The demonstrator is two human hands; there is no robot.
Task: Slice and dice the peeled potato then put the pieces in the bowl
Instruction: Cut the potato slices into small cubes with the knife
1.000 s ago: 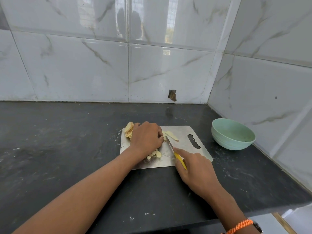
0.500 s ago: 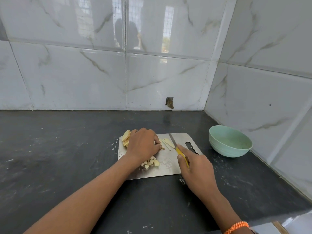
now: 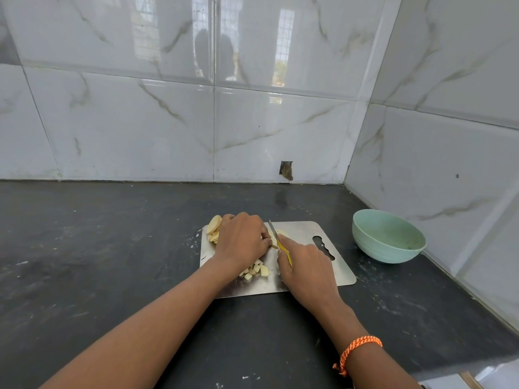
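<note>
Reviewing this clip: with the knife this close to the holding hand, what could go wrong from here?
1. The knife blade sits right against the left hand's fingertips pinning the potato strips; a slip could nick them.
2. The diced pieces lie close to the left wrist and could get brushed off the steel cutting board.
3. The bowl stands beyond the board, so carrying pieces across may drop some.

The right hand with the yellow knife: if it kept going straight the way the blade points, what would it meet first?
Probably the potato strip pinned under the left hand, then that hand's fingertips. The right hand aims the knife away and slightly left; depth is hard to judge.
</note>
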